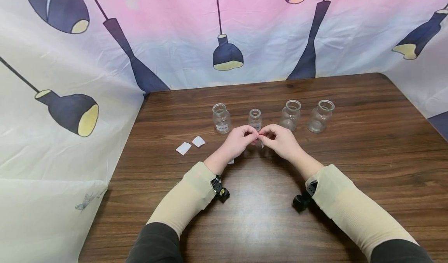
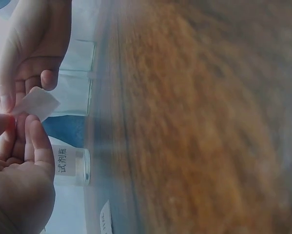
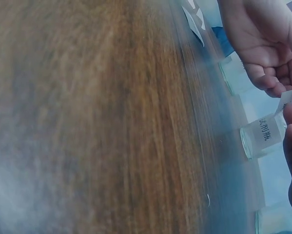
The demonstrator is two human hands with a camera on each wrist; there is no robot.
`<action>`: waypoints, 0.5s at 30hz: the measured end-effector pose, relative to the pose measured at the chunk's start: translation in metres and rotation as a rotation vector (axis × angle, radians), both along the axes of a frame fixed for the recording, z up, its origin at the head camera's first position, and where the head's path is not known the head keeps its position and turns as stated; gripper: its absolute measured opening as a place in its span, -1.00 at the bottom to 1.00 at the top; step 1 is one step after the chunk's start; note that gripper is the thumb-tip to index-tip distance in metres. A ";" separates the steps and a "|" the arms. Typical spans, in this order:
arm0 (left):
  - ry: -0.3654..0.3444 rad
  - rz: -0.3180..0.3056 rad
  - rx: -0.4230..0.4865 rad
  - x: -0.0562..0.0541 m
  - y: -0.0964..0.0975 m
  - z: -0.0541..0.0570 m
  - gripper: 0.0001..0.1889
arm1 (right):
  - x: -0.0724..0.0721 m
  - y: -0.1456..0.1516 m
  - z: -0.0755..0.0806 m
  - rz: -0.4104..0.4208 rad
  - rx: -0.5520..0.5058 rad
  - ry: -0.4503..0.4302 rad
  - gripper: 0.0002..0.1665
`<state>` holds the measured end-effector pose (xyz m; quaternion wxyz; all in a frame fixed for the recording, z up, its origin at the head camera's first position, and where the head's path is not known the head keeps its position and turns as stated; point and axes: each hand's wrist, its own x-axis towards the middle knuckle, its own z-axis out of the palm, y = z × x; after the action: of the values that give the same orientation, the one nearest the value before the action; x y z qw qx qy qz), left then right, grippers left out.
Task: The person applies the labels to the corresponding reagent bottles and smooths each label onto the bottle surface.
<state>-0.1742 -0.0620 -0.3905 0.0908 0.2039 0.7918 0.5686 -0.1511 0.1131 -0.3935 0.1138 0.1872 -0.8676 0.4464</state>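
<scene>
My left hand [image 1: 240,139] and right hand [image 1: 280,140] meet at the fingertips in front of a small glass jar [image 1: 255,117]. Between them they pinch a small white label [image 2: 40,103], each with thumb and fingers at its edge. One corner of the label points down toward the table in the head view. The small jar carries a printed label and its lower part is hidden behind the hands. To its left a larger glass jar [image 1: 221,117] also bears a printed white label.
Two plain glass jars, one [image 1: 290,115] behind my right hand and one [image 1: 320,116] farther right, stand on the wooden table [image 1: 252,224]. White label slips [image 1: 183,148] lie left of my left hand, another partly under its wrist. A patterned cloth hangs behind.
</scene>
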 end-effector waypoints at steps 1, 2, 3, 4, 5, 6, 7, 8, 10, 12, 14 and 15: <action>0.002 0.000 -0.003 0.000 0.000 0.000 -0.88 | 0.000 0.000 0.000 -0.004 -0.005 -0.007 -0.89; 0.005 0.001 -0.008 0.000 0.001 0.001 -0.88 | 0.000 0.000 0.000 -0.008 -0.009 -0.011 -0.89; 0.007 0.003 -0.011 0.000 0.001 0.000 -0.88 | 0.001 0.000 0.001 -0.011 -0.013 -0.015 -0.89; 0.008 0.005 -0.013 0.000 0.002 0.000 -0.89 | 0.001 0.000 0.001 -0.011 -0.017 -0.018 -0.90; 0.005 0.007 -0.012 0.000 0.002 -0.001 -0.89 | 0.001 0.000 0.000 -0.010 -0.019 -0.019 -0.90; 0.004 0.011 -0.015 0.000 0.002 -0.001 -0.89 | 0.001 -0.001 0.000 -0.009 -0.020 -0.018 -0.90; 0.004 0.014 -0.019 -0.001 0.002 -0.002 -0.89 | 0.001 -0.001 0.000 -0.009 -0.019 -0.015 -0.90; 0.007 0.019 -0.026 -0.001 0.003 -0.002 -0.90 | 0.001 -0.001 0.000 -0.011 -0.017 -0.011 -0.91; 0.017 0.028 -0.044 -0.001 0.003 -0.002 -0.90 | 0.001 -0.001 -0.001 -0.015 -0.013 -0.003 -0.92; 0.025 0.035 -0.056 -0.001 0.004 -0.002 -0.90 | 0.001 0.000 -0.001 -0.018 -0.013 0.008 -0.94; 0.029 0.038 -0.055 -0.001 0.005 -0.002 -0.91 | 0.000 0.000 -0.002 -0.021 -0.013 0.017 -0.94; 0.026 0.040 -0.048 0.000 0.006 -0.002 -0.91 | 0.000 0.000 -0.002 -0.023 -0.015 0.017 -0.95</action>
<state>-0.1745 -0.0562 -0.3924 0.0740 0.1929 0.8101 0.5486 -0.1508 0.1135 -0.3956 0.1277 0.1804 -0.8652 0.4500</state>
